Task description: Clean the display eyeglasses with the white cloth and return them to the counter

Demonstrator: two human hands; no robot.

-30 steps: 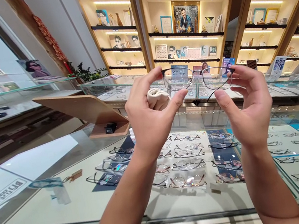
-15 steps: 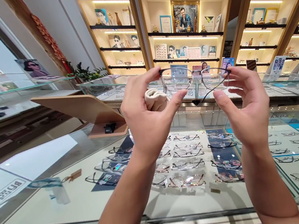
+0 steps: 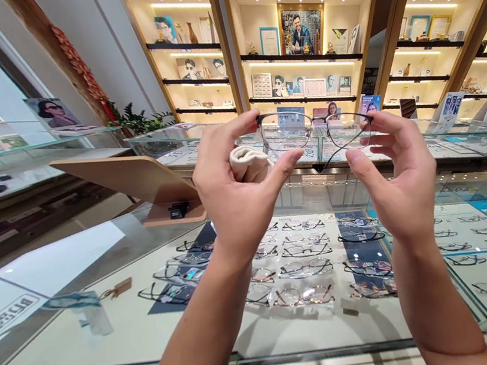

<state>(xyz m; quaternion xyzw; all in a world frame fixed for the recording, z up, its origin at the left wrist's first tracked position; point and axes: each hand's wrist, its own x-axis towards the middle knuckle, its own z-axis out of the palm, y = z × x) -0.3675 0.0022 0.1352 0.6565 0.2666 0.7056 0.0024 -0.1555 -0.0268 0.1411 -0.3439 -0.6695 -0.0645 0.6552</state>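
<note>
A pair of dark thin-rimmed eyeglasses (image 3: 318,119) is held up between my two hands, above the glass display counter. My left hand (image 3: 234,178) grips the left end of the frame with its fingertips. A rolled-up cream cloth (image 3: 249,163) is tucked in that same palm. At the other end, my right hand (image 3: 398,167) pinches the frame near its hinge, thumb apart below the lens. One temple slants down behind the right lens. Rows of eyeglasses (image 3: 307,267) lie under the counter's glass beneath my wrists.
On the left of the glass counter (image 3: 126,347) a wood-backed tilted stand (image 3: 134,177) rises, perhaps a mirror. Near it lie a clear plastic piece (image 3: 91,318) and a small brown tag (image 3: 122,286). Another glass case (image 3: 164,134) and lit shelves (image 3: 302,56) stand behind.
Both hands and the eyeglasses have shifted very slightly left in view. The grip on the frame and the cloth in the left palm look the same.
</note>
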